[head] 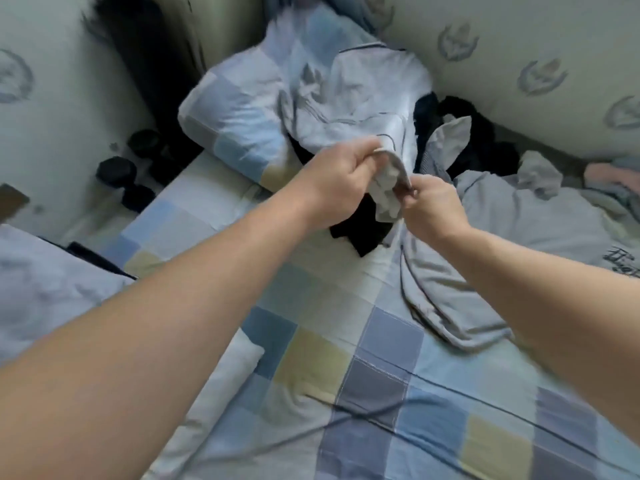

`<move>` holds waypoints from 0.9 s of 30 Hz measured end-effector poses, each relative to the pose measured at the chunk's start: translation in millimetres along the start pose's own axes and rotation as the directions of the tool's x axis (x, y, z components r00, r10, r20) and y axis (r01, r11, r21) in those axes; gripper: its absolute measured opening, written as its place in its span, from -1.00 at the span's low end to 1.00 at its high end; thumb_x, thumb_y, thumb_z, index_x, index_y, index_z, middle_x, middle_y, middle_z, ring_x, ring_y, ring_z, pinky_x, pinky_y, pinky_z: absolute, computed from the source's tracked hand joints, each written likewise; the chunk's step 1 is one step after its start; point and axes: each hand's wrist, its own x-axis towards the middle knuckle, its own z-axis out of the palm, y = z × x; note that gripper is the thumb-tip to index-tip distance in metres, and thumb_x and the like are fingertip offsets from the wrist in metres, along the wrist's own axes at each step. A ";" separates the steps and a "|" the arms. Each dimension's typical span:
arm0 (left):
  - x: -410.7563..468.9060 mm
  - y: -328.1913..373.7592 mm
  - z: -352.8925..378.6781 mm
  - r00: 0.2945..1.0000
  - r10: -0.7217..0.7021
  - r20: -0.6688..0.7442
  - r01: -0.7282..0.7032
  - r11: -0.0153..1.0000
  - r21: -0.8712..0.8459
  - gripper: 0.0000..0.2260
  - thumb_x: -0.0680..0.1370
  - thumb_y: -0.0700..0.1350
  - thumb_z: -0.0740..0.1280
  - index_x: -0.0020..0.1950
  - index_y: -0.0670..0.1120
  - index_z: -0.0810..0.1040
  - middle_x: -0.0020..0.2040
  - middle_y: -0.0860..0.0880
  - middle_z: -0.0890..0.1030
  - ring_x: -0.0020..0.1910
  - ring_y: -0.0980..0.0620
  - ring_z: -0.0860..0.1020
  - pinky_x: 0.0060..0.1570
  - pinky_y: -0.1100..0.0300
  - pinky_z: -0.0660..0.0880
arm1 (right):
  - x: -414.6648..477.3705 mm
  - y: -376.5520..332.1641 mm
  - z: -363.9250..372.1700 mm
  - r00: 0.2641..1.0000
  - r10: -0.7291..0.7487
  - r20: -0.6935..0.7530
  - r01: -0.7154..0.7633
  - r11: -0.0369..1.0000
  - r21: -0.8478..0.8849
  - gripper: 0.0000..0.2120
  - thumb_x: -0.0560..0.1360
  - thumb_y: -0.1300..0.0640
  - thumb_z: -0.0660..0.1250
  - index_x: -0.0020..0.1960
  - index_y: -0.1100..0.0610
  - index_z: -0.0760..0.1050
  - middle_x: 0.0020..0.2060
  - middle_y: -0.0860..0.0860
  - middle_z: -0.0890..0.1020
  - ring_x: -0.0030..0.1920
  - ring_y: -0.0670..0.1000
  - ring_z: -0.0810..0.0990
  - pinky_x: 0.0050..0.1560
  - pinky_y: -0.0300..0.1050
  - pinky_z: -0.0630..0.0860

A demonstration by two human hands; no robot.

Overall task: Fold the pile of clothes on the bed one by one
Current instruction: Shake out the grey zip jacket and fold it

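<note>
Both hands hold a small grey garment [386, 199] above the bed [329, 344], clear of the pile of clothes [363, 98], so it hangs free for folding. Left hand [336, 181] grip: curled round the upper edge. Right hand [433, 202] grip: pinching the opposite edge.

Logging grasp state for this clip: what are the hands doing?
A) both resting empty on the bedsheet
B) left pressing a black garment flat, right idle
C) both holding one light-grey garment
C: the left hand and right hand both grip the light-grey garment, raised over the black garment.
</note>
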 end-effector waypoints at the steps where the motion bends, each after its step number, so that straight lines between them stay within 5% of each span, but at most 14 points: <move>1: 0.5 35.2 -19.2 0.999 0.025 -0.031 -0.026 0.999 -0.030 -0.75 0.67 -0.08 0.18 -0.20 0.01 0.45 -0.37 0.16 0.41 -0.34 0.20 0.37 -0.22 0.19 0.35 | -9.0 -23.8 -33.4 1.000 0.005 -0.013 -0.005 1.000 0.025 -0.76 0.60 0.07 0.21 -0.21 0.11 0.49 -0.26 0.09 0.59 -0.16 0.20 0.58 -0.18 0.07 0.50; 10: -17.2 271.5 -165.3 0.938 0.095 -0.333 -0.145 0.981 -0.130 -0.72 0.72 -0.10 0.14 -0.14 -0.15 0.47 -0.33 -0.04 0.36 -0.36 0.06 0.32 -0.34 0.15 0.29 | -91.9 -195.3 -263.5 0.943 -0.127 -0.308 0.213 0.941 0.265 -0.83 0.58 0.13 0.18 -0.13 0.11 0.50 -0.35 -0.03 0.50 -0.31 -0.01 0.44 -0.29 -0.14 0.38; 13: -27.3 332.5 -200.6 0.927 0.164 -0.339 -0.195 0.979 -0.059 -0.71 0.72 -0.07 0.14 -0.18 -0.03 0.47 -0.33 -0.05 0.36 -0.38 0.04 0.32 -0.40 0.15 0.28 | -126.4 -227.1 -314.0 0.922 -0.134 -0.365 0.285 0.870 0.401 -0.79 0.48 0.01 0.17 -0.17 0.11 0.49 -0.40 -0.02 0.51 -0.35 0.03 0.45 -0.33 -0.11 0.37; 16: -40.3 383.9 -222.5 0.920 0.217 -0.325 -0.220 0.975 0.028 -0.73 0.72 -0.05 0.16 -0.12 -0.10 0.49 -0.33 -0.05 0.39 -0.42 0.09 0.34 -0.43 0.23 0.30 | -155.7 -248.9 -347.7 0.900 -0.156 -0.407 0.361 0.791 0.494 -0.77 0.57 0.06 0.21 -0.20 0.16 0.44 -0.43 -0.02 0.46 -0.38 -0.02 0.41 -0.35 -0.10 0.33; 21: -55.2 437.1 -244.2 0.931 0.280 -0.235 -0.251 0.957 0.148 -0.66 0.71 -0.02 0.17 -0.26 -0.03 0.35 -0.40 0.03 0.31 -0.50 0.13 0.28 -0.47 0.25 0.27 | -195.5 -266.7 -383.3 0.881 -0.223 -0.417 0.428 0.753 0.501 -0.63 0.57 0.00 0.37 -0.16 0.32 0.50 -0.39 0.05 0.47 -0.37 -0.02 0.39 -0.33 -0.11 0.31; 27: -59.3 497.9 -266.1 0.887 0.440 -0.141 -0.394 0.879 0.269 -0.67 0.71 0.00 0.15 -0.22 -0.06 0.43 -0.33 -0.03 0.39 -0.41 0.11 0.35 -0.39 0.26 0.31 | -232.9 -272.6 -427.9 0.885 -0.251 -0.392 0.425 0.778 0.462 -0.88 0.45 0.09 0.54 -0.13 0.10 0.63 -0.38 -0.12 0.62 -0.39 -0.13 0.53 -0.36 -0.24 0.46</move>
